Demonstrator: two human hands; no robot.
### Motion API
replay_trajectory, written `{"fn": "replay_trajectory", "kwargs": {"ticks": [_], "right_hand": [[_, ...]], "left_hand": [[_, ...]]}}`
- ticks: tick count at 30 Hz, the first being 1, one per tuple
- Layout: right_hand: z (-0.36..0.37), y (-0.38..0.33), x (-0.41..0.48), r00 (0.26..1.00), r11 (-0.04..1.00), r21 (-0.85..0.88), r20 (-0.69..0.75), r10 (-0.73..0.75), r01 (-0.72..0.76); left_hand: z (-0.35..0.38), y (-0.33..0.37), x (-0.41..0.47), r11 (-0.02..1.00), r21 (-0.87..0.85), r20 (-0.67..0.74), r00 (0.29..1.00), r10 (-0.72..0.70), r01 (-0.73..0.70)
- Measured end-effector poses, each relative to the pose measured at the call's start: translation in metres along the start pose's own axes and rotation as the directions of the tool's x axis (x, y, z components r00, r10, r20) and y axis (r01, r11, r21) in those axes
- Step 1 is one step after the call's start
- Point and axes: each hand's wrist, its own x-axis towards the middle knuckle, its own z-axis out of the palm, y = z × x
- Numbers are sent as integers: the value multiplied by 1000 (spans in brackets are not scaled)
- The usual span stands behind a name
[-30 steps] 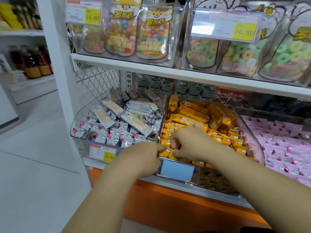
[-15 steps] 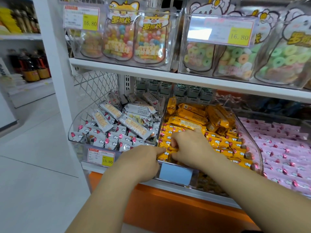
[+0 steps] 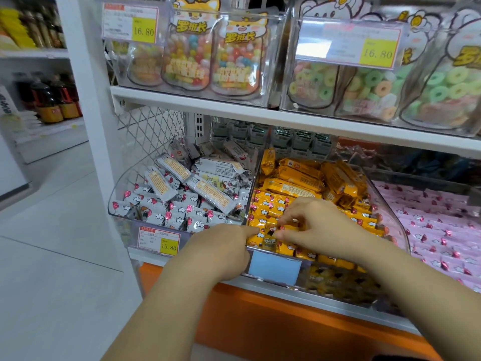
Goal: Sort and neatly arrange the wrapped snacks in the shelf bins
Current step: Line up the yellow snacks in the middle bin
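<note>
The yellow snacks [image 3: 294, 188] fill the middle bin [image 3: 393, 225] of 3 clear plastic bins on the lower shelf. They are glossy foil packs with crimped ends. At the front, small pillow-shaped ones printed with white clouds and red balloons lie in close rows. Behind them, longer bars are piled loosely at mixed angles.

Both hands are at this bin's front edge. The right hand [image 3: 322, 225] is curled palm down over the front rows, its fingertips pinching 1 small yellow pack, though the spot is blurred. The left hand [image 3: 221, 254] is balled just outside the front left corner, with 1 finger stretched out to touch a yellow pack. I cannot tell whether it grips anything.

The left bin [image 3: 121, 186] holds silver snacks [image 3: 177, 214] with the same cloud and balloon print, and longer silver bars with orange panels lie slanted on top. The right bin holds pink snacks [image 3: 437, 230] lying flat in rows. A blank blue card [image 3: 273, 267] fronts the middle bin, and a price tag [image 3: 158, 241] reading 15.80 fronts the left one.

On the upper shelf [image 3: 260, 110], 2 clear bins hold soft see-through pouches of round sweets and ring gummies.
</note>
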Motion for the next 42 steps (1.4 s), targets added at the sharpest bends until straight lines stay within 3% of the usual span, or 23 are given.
{"fn": "replay_trajectory", "kwargs": {"ticks": [5,13,16,17,19,22,27,31,35,38,42], "right_hand": [[2,-4,-21,996,996,27,-23,-88,89],[6,-6,-19,987,967,-208,91,-129,145],[0,-3,-20,980,985,-107,161,-119,137],[-2,0,-20,986,995,-8,131,-102,104],[-6,9,-14,998,988,149,-66,-21,31],[-3,21,5,937,990,123,-331,110,-73],[8,38,33,923,956,-184,-353,151,-227],[12,40,44,914,904,-295,-354,196,-308],[6,43,44,895,930,-177,-376,239,-322],[-6,38,35,875,951,-140,-446,189,-277],[-32,21,11,897,948,275,-360,255,-159]], "left_hand": [[1,3,2,1000,9,8,1000,-13,13],[1,8,-1,1000,-3,38,999,-31,31],[2,8,0,1000,-7,42,999,-30,30],[3,7,1,1000,-12,39,999,-28,28],[3,6,2,999,-37,29,999,-22,23],[2,4,4,997,-74,9,1000,-10,10],[-1,3,4,996,-90,-61,998,-1,-5],[-3,2,10,994,-112,-98,995,-4,-8],[-3,1,11,995,-97,-104,995,11,-21],[-3,-1,10,994,-97,-102,994,37,-47],[-5,2,10,980,-182,-249,968,37,-84]]}}
